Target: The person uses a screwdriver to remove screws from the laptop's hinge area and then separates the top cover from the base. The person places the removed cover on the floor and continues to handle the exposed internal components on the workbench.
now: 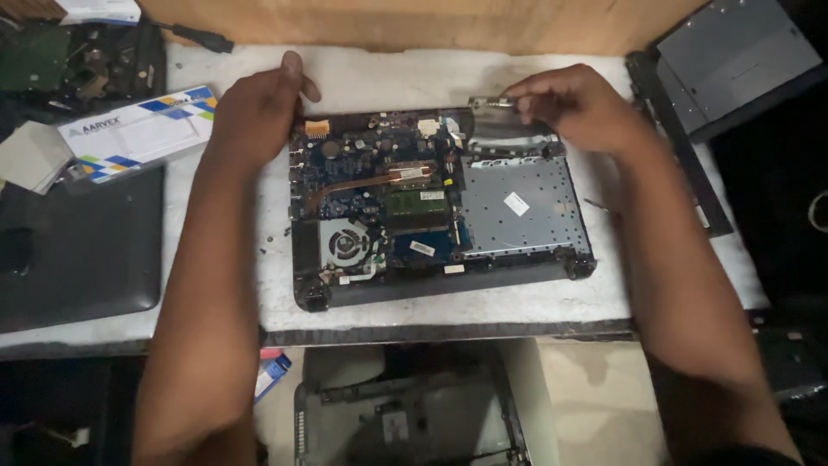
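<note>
Bracket [493, 105] sits at the laptop's [431, 207] far edge, long axis left-right; my right hand [578, 103] pinches it, left hand [254, 108] rests flat, fingers loose.

left hand [259, 112] flat on opened laptop base [431, 207] far-left corner | right hand [573, 103] pinching metal bracket [493, 105] at far edge

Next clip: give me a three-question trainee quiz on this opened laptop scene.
1. True or false: the cooling fan sits at the near left of the opened laptop base.
2. Which hand grips the metal bracket? A) left hand B) right hand
3. Fill in: the copper heat pipe runs across the blue ____.

Key: 1 true; 2 B; 3 circuit board.
</note>
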`<state>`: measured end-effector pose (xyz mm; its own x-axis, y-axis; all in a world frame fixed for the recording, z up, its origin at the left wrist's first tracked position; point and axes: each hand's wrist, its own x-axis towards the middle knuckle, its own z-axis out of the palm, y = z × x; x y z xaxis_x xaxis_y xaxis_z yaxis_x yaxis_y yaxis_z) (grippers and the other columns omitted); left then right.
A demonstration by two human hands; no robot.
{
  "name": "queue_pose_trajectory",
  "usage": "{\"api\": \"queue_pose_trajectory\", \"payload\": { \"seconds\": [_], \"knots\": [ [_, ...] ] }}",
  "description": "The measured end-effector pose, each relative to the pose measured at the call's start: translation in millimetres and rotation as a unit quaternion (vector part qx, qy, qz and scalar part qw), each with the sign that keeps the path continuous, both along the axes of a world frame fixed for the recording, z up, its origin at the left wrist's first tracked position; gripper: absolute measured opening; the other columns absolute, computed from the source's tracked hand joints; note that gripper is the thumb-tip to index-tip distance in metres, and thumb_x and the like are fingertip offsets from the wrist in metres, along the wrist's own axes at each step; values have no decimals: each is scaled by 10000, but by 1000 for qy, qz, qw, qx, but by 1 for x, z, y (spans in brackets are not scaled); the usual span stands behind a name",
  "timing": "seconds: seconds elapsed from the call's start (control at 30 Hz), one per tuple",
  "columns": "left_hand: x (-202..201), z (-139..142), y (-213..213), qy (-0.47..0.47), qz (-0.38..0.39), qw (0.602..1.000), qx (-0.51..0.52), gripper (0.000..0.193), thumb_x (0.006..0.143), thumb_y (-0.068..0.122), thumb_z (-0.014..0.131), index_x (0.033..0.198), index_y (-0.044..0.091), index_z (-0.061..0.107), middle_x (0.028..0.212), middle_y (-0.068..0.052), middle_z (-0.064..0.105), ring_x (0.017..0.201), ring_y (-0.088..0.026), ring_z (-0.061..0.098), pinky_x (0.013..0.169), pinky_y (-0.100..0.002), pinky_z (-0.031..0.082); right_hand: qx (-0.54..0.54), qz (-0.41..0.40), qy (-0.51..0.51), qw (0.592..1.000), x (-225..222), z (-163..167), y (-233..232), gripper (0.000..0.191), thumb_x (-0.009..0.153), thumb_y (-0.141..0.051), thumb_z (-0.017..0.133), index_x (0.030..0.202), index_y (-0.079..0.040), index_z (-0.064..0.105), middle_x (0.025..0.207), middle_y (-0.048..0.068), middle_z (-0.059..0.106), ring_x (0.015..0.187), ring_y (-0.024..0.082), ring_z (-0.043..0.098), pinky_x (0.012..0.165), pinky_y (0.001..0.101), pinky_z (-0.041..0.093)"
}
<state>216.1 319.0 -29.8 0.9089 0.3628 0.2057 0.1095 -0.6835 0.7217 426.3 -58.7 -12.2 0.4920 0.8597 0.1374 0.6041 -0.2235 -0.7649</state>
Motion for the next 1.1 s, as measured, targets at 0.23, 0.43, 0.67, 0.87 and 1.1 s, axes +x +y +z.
{"api": "queue_pose_trajectory", "payload": {
  "seconds": [0.23,0.43,0.67,0.87,1.1],
  "knots": [
    [1,-2,2,-11,4,1000,24,764,1049,687,231,991,154,775,822,-104,686,880,-276,663,830,-400,473,52,-71,-162,983,-18,3,7,210,1006,2,666,1172,-81,764,1048,51,759,861,183,636,739,324,465],
    [10,-24,14,-67,-20,997,22,485,1023,449,391,1001,153,775,876,-81,723,859,-247,695,785,-390,512,222,-162,40,961,-4,5,4,189,1050,-6,673,1225,-61,719,1062,46,734,958,126,679,877,280,544],
    [29,-46,21,-135,-29,988,69,329,1008,335,470,1044,142,734,1068,-94,729,1050,-311,666,905,-418,500,184,-180,64,964,6,-10,-8,49,1064,-25,634,1103,-38,662,956,66,676,839,144,627,770,285,502],
    [28,-28,8,-78,11,997,1,492,1024,526,411,1036,141,717,1075,-93,722,1057,-279,671,956,-385,487,203,-82,195,956,61,-44,-13,135,1159,-144,551,1062,-73,612,976,27,688,876,113,647,854,275,505],
    [26,-21,4,-82,-2,997,-6,565,1015,610,401,990,146,721,1046,-73,740,1014,-260,689,929,-373,496,192,-145,-64,969,76,-61,-38,140,1124,-105,461,1096,-78,596,983,16,637,863,99,586,789,255,451]
  ]
}}
